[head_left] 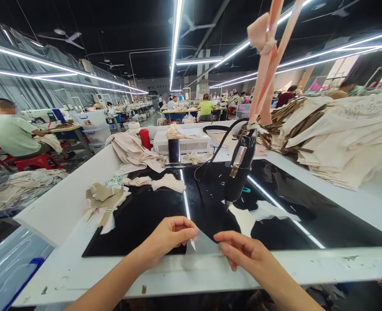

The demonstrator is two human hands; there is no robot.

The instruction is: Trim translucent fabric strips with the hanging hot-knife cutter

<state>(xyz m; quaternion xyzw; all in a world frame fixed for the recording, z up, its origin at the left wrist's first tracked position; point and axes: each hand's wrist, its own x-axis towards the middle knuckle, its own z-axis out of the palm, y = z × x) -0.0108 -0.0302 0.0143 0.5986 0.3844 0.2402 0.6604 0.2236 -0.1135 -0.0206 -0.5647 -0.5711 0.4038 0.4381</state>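
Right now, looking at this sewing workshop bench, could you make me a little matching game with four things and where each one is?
Things:
1. clear film piece
2. black hanging tool
3. red cup
4. stack of cream fabric

Places:
A. far right of the bench
B. pinched between the left hand and right hand
C. dangling from a pink strap above the black surface
D. beside the white box at the back

Pairs: 1-B, 2-C, 3-D, 4-A

- Thin, clear, film-like sheet (205,242), smooth and faintly shiny.
- Glossy black panel (139,216) set in the matt white tabletop (340,263), mirroring the ceiling lights.
- Hanging tool (239,168): black plastic body, coppery metal clip.
- Soft, matt, cream cloth pieces (168,182).
- Pink fabric ribbon (267,65).
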